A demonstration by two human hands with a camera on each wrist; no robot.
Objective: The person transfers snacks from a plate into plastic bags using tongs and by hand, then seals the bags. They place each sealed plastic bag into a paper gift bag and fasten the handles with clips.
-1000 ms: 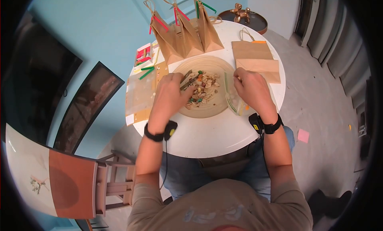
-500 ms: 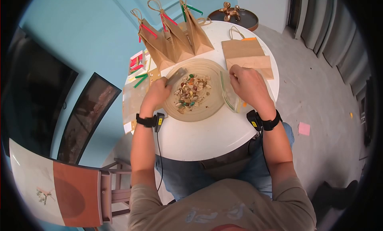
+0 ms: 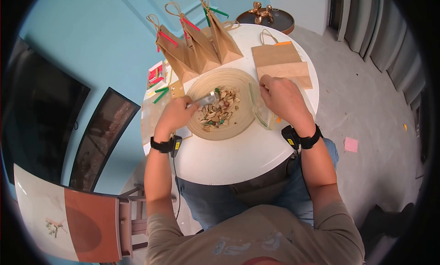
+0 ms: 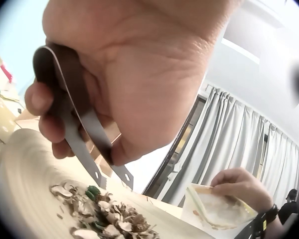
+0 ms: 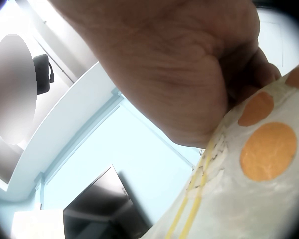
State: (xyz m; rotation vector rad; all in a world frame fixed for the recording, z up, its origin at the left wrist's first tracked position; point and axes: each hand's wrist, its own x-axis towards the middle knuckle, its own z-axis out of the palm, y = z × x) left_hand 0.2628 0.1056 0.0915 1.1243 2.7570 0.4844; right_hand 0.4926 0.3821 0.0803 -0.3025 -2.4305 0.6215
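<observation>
My left hand grips flat metal tongs between thumb and fingers. In the left wrist view the tongs' bend is at the top and their two tips stand slightly apart, pointing down close over the dried potpourri. The potpourri, with pale flakes and green bits, lies heaped in a round, ridged beige dish. My right hand pinches the top edge of a clear zip bag beside the dish's right rim. Orange dots and yellow seal lines show on the bag in the right wrist view.
Three standing kraft bags with red and green strips are behind the dish. Another kraft bag lies at the right. Green strips and a small box of red pieces lie at the left of the round white table.
My left hand drew back leftward from over the potpourri, and now the tongs reach toward the upper part of the heap again. The right hand stays at the zip bag. The head view shifted slightly.
</observation>
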